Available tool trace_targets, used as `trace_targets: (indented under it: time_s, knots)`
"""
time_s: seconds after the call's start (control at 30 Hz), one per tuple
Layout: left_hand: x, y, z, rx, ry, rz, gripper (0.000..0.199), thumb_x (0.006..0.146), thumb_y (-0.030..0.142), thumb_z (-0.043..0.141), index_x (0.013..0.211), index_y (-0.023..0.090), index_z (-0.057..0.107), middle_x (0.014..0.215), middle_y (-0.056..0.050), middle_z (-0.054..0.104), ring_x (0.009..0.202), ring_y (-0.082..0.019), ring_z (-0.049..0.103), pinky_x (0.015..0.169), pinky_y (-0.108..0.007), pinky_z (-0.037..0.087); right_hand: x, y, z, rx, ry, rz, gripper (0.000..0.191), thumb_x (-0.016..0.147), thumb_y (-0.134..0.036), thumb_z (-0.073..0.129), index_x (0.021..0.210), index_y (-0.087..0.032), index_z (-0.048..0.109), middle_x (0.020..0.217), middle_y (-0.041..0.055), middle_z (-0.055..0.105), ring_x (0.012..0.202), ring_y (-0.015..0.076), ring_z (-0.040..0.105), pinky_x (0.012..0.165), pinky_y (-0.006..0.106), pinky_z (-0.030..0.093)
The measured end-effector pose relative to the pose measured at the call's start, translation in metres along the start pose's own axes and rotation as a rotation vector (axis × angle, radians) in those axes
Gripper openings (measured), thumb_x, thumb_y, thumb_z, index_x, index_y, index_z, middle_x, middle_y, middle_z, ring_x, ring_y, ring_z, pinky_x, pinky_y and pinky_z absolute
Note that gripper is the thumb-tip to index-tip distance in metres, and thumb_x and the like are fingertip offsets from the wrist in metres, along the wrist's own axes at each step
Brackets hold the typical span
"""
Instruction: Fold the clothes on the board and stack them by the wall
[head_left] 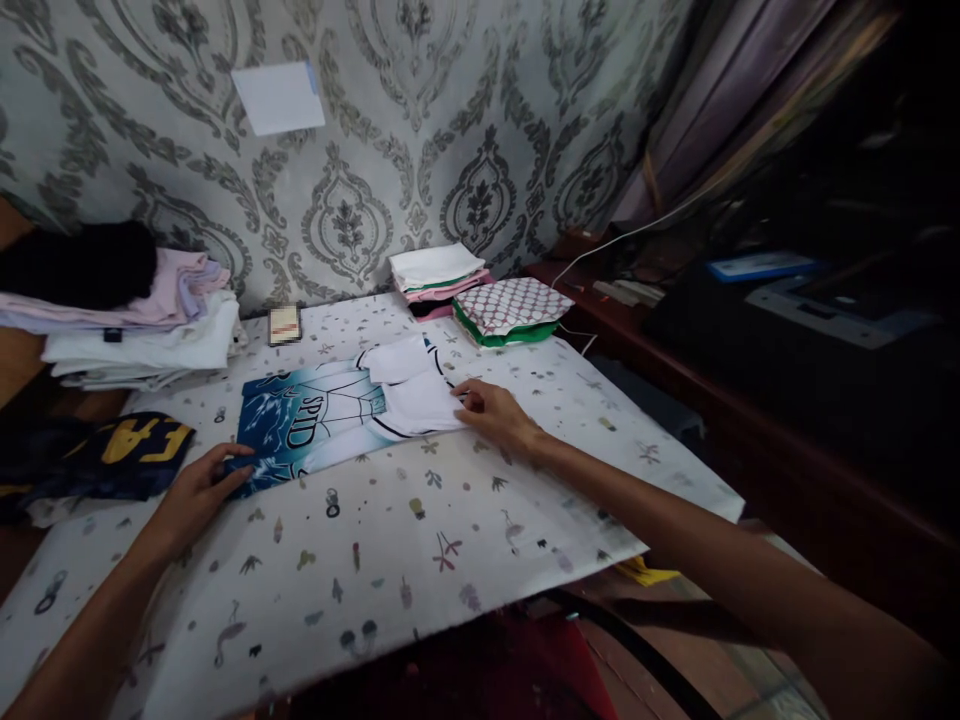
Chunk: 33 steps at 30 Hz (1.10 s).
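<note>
A blue and white printed T-shirt [337, 405] lies partly folded on the patterned cloth, its white sleeve turned inward over the body. Dark lettering and thin black lines run across its front. My left hand [196, 492] grips the shirt's blue near-left corner between thumb and fingers. At the opposite end, my right hand [491, 412] pinches the white edge, its fingertips bent together.
Piles of folded clothes, one with white garments [150, 345], stand at the left. A dark garment with yellow print [127, 455] lies nearer. Two folded stacks, one topped by checked fabric [514, 305], sit at the back beside a white cable [637, 235]. A small card-like box [284, 325] lies near the wall.
</note>
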<state>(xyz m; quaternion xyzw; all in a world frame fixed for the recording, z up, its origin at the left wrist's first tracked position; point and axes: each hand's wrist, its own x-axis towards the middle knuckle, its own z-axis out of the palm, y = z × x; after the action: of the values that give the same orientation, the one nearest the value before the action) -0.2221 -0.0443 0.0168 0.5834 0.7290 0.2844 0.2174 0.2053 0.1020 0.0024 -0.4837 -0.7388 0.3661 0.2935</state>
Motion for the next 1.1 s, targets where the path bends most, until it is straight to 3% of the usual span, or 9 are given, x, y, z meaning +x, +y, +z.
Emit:
trace_targets:
  time_s: [0.13, 0.27, 0.43, 0.57, 0.7, 0.8, 0.9, 1.0, 1.1]
  knots:
    - [0.002, -0.002, 0.002, 0.049, 0.009, -0.002, 0.056, 0.073, 0.069, 0.056, 0.100, 0.021, 0.066, 0.054, 0.007, 0.038, 0.053, -0.016, 0.039, 0.052, -0.027, 0.031, -0.008, 0.000, 0.001, -0.138, 0.023, -0.009, 0.030, 0.076, -0.024, 0.063, 0.106, -0.020, 0.067, 0.071, -0.0030, 0.061, 0.064, 0.0136, 0.054, 0.062, 0.027, 0.042]
    - [0.000, -0.003, 0.004, 0.135, 0.038, -0.001, 0.050, 0.075, 0.065, 0.058, 0.101, 0.023, 0.065, 0.059, 0.005, 0.047, 0.058, -0.018, 0.046, 0.057, -0.027, 0.035, -0.009, -0.002, 0.000, -0.279, -0.008, -0.017, 0.030, 0.079, -0.024, 0.063, 0.109, -0.021, 0.068, 0.074, -0.0020, 0.065, 0.066, 0.0146, 0.058, 0.064, 0.027, 0.044]
    - [-0.004, 0.006, 0.003, 0.135, 0.015, 0.029, 0.050, 0.079, 0.064, 0.054, 0.103, 0.022, 0.064, 0.059, 0.005, 0.047, 0.057, -0.017, 0.045, 0.056, -0.027, 0.034, 0.001, -0.017, 0.010, -0.476, 0.119, -0.209, 0.032, 0.087, -0.031, 0.060, 0.115, -0.018, 0.068, 0.106, 0.0111, 0.068, 0.098, 0.0268, 0.063, 0.081, 0.039, 0.052]
    - [-0.004, 0.011, 0.000, 0.171, 0.001, 0.040, 0.046, 0.083, 0.061, 0.048, 0.101, 0.022, 0.064, 0.058, 0.005, 0.043, 0.057, -0.018, 0.046, 0.056, -0.027, 0.034, 0.015, -0.037, 0.038, -0.452, -0.045, -0.515, 0.032, 0.097, -0.030, 0.048, 0.120, -0.018, 0.066, 0.135, 0.0160, 0.060, 0.123, 0.0307, 0.057, 0.100, 0.049, 0.049]
    - [-0.006, 0.021, 0.002, 0.414, 0.093, 0.049, 0.042, 0.090, 0.053, 0.045, 0.110, 0.021, 0.064, 0.081, -0.005, 0.065, 0.079, -0.026, 0.062, 0.069, -0.034, 0.045, 0.019, -0.049, 0.068, -0.461, -0.198, -0.682, 0.035, 0.102, -0.030, 0.043, 0.130, -0.021, 0.061, 0.153, 0.0135, 0.047, 0.143, 0.0285, 0.041, 0.113, 0.050, 0.040]
    - [-0.007, 0.035, 0.017, 0.525, 0.162, 0.255, 0.041, 0.096, 0.044, 0.042, 0.122, 0.019, 0.061, 0.118, -0.014, 0.067, 0.114, -0.033, 0.059, 0.094, -0.046, 0.045, 0.014, -0.047, 0.081, -0.544, -0.255, -0.726, 0.039, 0.102, -0.034, 0.047, 0.138, -0.022, 0.056, 0.158, 0.0119, 0.040, 0.149, 0.0276, 0.031, 0.119, 0.052, 0.032]
    - [-0.006, 0.047, 0.042, 0.475, 0.051, 0.482, 0.040, 0.101, 0.039, 0.038, 0.132, 0.021, 0.056, 0.138, -0.013, 0.059, 0.132, -0.030, 0.049, 0.110, -0.049, 0.035, 0.006, -0.041, 0.086, -0.626, -0.293, -0.743, 0.042, 0.102, -0.037, 0.048, 0.142, -0.024, 0.051, 0.159, 0.0121, 0.039, 0.150, 0.0276, 0.030, 0.120, 0.055, 0.028]
    - [-0.002, 0.050, 0.061, 0.421, -0.030, 0.548, 0.039, 0.103, 0.035, 0.034, 0.132, 0.021, 0.055, 0.140, -0.011, 0.057, 0.131, -0.026, 0.049, 0.110, -0.046, 0.036, 0.001, -0.036, 0.087, -0.662, -0.303, -0.753, 0.043, 0.103, -0.037, 0.046, 0.143, -0.023, 0.050, 0.158, 0.0130, 0.040, 0.149, 0.0276, 0.031, 0.120, 0.055, 0.029]
    - [0.005, 0.044, 0.062, 0.415, -0.014, 0.476, 0.033, 0.102, 0.035, 0.038, 0.121, 0.020, 0.060, 0.120, -0.011, 0.064, 0.113, -0.026, 0.056, 0.098, -0.044, 0.044, 0.001, -0.033, 0.089, -0.644, -0.292, -0.752, 0.043, 0.102, -0.039, 0.047, 0.143, -0.026, 0.050, 0.159, 0.0103, 0.040, 0.150, 0.0272, 0.030, 0.120, 0.054, 0.029]
